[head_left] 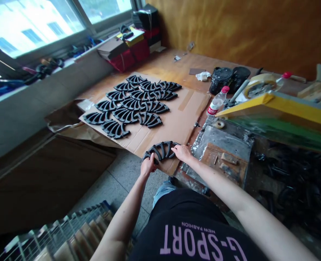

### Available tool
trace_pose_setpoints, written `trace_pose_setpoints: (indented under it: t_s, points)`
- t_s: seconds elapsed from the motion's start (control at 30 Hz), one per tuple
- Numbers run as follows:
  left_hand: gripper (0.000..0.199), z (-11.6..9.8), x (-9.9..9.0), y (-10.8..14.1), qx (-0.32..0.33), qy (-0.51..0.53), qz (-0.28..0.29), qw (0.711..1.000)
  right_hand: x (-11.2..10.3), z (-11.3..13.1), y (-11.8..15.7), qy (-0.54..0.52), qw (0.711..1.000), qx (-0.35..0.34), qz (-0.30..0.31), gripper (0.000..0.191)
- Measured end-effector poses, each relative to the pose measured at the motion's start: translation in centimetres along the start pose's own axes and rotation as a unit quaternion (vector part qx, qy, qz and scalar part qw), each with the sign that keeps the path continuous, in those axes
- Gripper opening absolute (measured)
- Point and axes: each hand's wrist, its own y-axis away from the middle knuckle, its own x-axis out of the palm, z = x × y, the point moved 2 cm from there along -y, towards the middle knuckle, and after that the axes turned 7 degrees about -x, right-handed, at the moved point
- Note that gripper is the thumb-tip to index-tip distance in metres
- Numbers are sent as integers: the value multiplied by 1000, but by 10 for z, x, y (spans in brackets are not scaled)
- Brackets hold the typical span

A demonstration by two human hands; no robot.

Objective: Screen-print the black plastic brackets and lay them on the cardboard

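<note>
A fanned row of curved black parts, perhaps handles (164, 148), lies at the near edge of a cardboard sheet (174, 130). My left hand (148, 166) grips its left end, thumb on top. At the right end, my right hand (182, 152) pinches the last piece with bent fingers. Farther back on the same cardboard, several more fans of these black parts (128, 112) lie in overlapping columns. The undersides of the held parts are hidden.
Right of the cardboard stand a plastic bottle with a red cap (218, 101), black tubs (222, 78) and a tape roll (219, 124). A yellow-and-green machine housing (280, 116) juts in at right, above a dark heap of black parts (299, 181). A wire rack (65, 235) stands at lower left.
</note>
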Motion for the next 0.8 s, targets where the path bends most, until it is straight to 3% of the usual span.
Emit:
trace_pose_setpoints:
  t_s: [0.13, 0.23, 0.33, 0.43, 0.5, 0.57, 0.67, 0.8]
  points:
    - [65, -11, -8, -11, 12, -74, 3, 997, 0, 5, -6, -7, 1000, -1, 3, 45]
    - [63, -33, -22, -26, 31, -126, -9, 992, 2, 11, -13, -42, 999, -9, 15, 43]
    - [58, -56, -40, -36, 57, -181, -39, 981, 4, 14, -14, -89, 996, 3, 21, 41]
    - [58, -60, -47, -28, 71, -230, -91, 966, 6, 13, -10, -103, 995, 7, 17, 43]
    - [58, -54, -41, -13, 123, -253, -170, 944, 6, 11, -7, -107, 994, 7, 14, 42]
    - [54, -49, -26, 4, 234, -270, -244, 902, 6, 10, -5, -109, 994, 10, 9, 40]
    - [52, -44, 8, 21, 375, -284, -268, 841, 8, 11, -5, -106, 994, 16, -3, 40]
    - [58, -49, 37, 16, 365, -281, -284, 841, 9, 10, -7, -104, 994, 13, -4, 40]
